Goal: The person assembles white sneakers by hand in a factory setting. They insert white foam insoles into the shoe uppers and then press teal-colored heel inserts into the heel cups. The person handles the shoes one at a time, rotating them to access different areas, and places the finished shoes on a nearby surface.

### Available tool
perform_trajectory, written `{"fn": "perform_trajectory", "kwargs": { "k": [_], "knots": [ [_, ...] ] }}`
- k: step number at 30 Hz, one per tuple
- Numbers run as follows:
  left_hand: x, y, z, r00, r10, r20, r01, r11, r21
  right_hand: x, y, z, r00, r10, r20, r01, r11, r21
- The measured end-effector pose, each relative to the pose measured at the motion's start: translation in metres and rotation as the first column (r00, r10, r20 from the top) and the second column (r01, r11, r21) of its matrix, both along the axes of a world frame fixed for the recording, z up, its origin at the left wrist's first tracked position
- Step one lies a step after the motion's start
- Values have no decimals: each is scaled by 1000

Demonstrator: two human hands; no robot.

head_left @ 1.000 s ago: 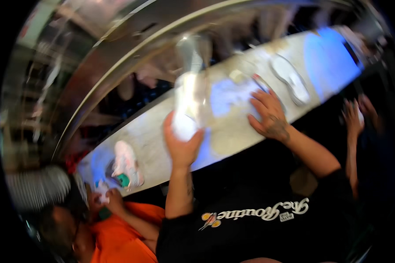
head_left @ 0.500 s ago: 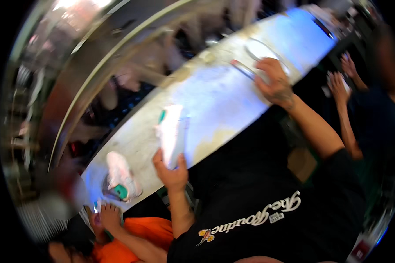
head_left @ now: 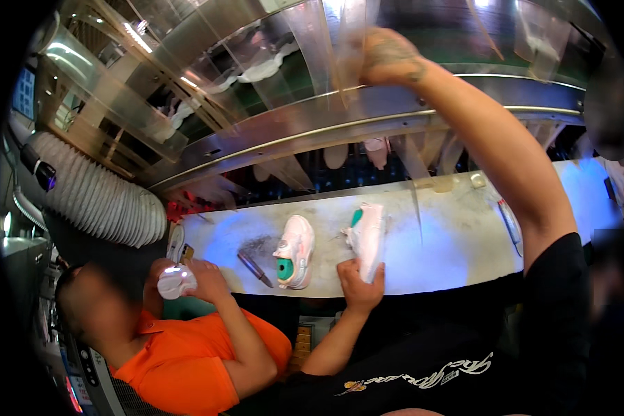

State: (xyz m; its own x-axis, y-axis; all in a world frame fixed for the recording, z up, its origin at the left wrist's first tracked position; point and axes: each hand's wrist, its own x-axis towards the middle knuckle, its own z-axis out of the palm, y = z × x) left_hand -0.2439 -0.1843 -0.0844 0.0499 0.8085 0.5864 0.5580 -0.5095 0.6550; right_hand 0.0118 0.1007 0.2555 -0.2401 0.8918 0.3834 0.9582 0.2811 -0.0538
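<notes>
My left hand [head_left: 362,286] is closed around the heel end of a pale pink-white sneaker [head_left: 371,232], tipped on its side over the bench, its green lining facing left. Just left of it, a matching sneaker [head_left: 297,249] stands upright on the bench with a green insole showing, touched by neither hand. Stretched up and forward, my right hand [head_left: 390,57] is among hanging clear plastic strips above a metal rail. Its fingers are blurred and partly hidden, so I cannot see whether they hold anything.
A long pale bench [head_left: 444,256] runs crosswise. A dark slim tool [head_left: 255,268] lies left of the sneakers. At left, a person in an orange shirt [head_left: 201,353] handles a pale, shiny piece [head_left: 177,282]. A ribbed white duct [head_left: 93,191] stands behind. A metal rail [head_left: 270,149] borders the machine ahead.
My right hand has left the bench's right part and risen to the plastic strips. My left hand keeps its hold on the sneaker. The view has turned, showing more of the machine and the co-worker.
</notes>
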Motion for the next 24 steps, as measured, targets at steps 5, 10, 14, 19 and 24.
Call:
{"fn": "perform_trajectory", "kwargs": {
  "k": [5, 10, 14, 19, 24],
  "knots": [
    [-10, -2, 14, 997, -1, -80, 6, 998, 64, -145, 64, -6, 921, 348, -174, -270, 895, 356],
    [6, 2, 6, 999, -35, -18, 35, 998, 43, -142, 60, -31, 897, 415, -156, -330, 860, 389],
    [8, 9, 5, 986, -157, -50, 162, 978, 130, -61, -26, -43, 887, 448, -112, -367, 831, 418],
    [-21, -27, 17, 952, -168, -258, 229, 947, 227, 18, -213, -151, 899, 425, -110, -319, 804, 501],
    [-23, -82, -23, 903, -384, -194, 423, 873, 243, 62, -398, -266, 934, -35, -356, 20, 999, -45]
  ]
}}
